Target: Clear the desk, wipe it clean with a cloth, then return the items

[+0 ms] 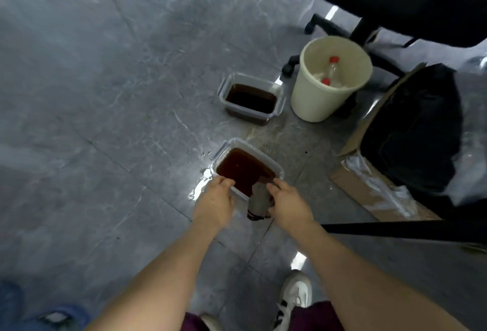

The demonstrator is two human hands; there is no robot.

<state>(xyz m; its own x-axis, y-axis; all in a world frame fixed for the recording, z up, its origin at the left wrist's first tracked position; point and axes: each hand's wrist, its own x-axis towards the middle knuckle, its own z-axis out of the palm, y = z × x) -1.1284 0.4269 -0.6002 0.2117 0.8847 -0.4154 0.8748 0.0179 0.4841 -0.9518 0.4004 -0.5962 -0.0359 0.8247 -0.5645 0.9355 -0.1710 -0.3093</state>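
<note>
Down at the bottom of the view, a white shoe (296, 291) is planted on the grey floor (105, 120), the person bending low over the near tub (274, 166), our landmark. It's a clear plastic tub, brim-full of dark brown water, sitting flat on the tiles. Left hand (214, 201) curls over the tub's near-left rim, grip closed on that edge, likely steadying it so nothing slops. Right hand (288, 201) is at the near-right corner, grip clamped on a grey cloth (259, 197), one end dipped in the water and the rest hanging over the near rim. By my reading this is a soak or rinse ahead of wiping. There's a wet sheen on the tiles just left of the tub. Beyond the tub sits a second tub (251, 97), also dark. Right of that and further off is a cream bin (329, 80) holding red-capped bottles, with an office chair (395, 1) behind. The bench isn't in view.
</note>
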